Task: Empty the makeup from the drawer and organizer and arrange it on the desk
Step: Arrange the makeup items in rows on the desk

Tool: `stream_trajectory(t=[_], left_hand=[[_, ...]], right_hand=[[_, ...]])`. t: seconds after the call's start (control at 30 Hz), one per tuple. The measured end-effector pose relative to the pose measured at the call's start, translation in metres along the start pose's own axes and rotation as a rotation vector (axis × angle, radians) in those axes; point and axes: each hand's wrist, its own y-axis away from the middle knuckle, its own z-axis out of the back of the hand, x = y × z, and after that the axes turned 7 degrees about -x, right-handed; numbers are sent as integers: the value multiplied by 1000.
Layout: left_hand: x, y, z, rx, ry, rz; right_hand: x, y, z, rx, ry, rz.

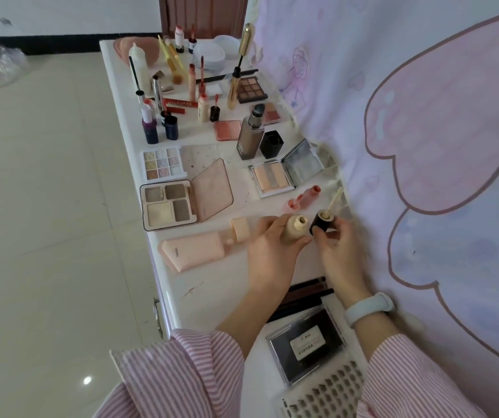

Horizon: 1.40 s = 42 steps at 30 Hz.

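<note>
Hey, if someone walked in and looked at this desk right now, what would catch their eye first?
Probably the two hands at the near middle: the left hand grips an open beige bottle, and the right hand holds its black cap with the applicator wand pulled out. Next, the open four-pan palette just left of them, then the crowd of upright tubes and bottles at the desk's far end.

Premises: a domestic room, most likely a bedroom. A narrow white desk (139,164) spread with makeup stands against a pastel cartoon-print wall cloth (423,146), on a glossy cream tiled floor (46,206), with a wooden door (203,13) at the far end.
</note>
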Motion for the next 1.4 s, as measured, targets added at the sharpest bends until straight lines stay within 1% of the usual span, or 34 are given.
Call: stream_trajectory(t=[0.07,0.23,0.43,0.6,0.67,0.73,0.8,0.87,0.93,1.03,1.13,1.23,1.33,1.4], left_hand=[[1,-5,-4,-20,-4,-23],[8,-11,-12,-26,-79,-73],[9,-13,-18,-26,-45,-41],[8,-13,-19,-8,-79,-51],[8,-13,-16,10,-99,-57],[7,-10,-10,31,-146,-63],[7,0,-1,21,-206,-104],[11,14,12,-30,-261,-230],[19,29,28,-87,-304,-355],[37,52,48,-87,-357,-421],[50,68,64,-72,-409,-454],[58,74,74,-73,-491,-481],[67,77,82,-74,-576,-498],[74,78,88,-81,-619,-503]], right_hand=[[0,-5,-3,-27,52,30],[-6,-15,-10,-62,77,-15],[-11,-20,-15,-77,71,-38],[-11,-21,-14,-70,115,-44],[-8,-17,-12,-68,129,-69],[-1,-8,-7,-64,140,-136],[1,8,0,-66,169,-157],[-1,30,7,-49,215,-81],[-5,49,11,32,282,74],[-18,61,16,189,471,324],[-15,62,23,354,650,390],[-9,63,26,487,733,444],[-4,65,23,559,784,521],[-7,67,18,562,775,570]])
